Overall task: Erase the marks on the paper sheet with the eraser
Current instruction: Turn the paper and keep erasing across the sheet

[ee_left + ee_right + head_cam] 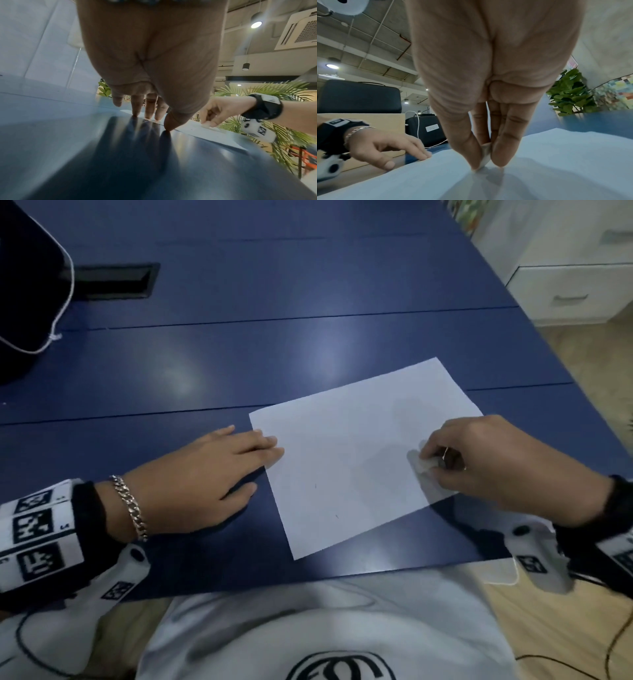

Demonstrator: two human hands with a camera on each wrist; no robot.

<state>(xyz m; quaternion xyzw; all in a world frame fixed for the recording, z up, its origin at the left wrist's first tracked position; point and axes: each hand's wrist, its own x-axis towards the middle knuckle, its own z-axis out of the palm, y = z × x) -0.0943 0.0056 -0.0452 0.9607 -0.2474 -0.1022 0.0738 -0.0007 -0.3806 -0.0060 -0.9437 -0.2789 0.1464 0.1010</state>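
Currently the right hand (496, 463) pinches the eraser (423, 463) on the paper sheet (349, 460); left hand (205, 477) lies flat, fingertips (274, 446) pinning the opposite edge. Rub short strokes away from it.

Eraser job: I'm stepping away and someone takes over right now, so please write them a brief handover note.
Left hand: flat, fingers straight, fingertips pressing the paper's left edge to hold it down.
Right hand: pinches the eraser between thumb and fingers, its tip on the paper near the right edge.
Paper: flat on the blue table, turned at an angle, close to the person.
Done: most of the sheet looks clean.
Left: two small dark marks in the near-left part remain; any faint marks under the eraser cannot be told.
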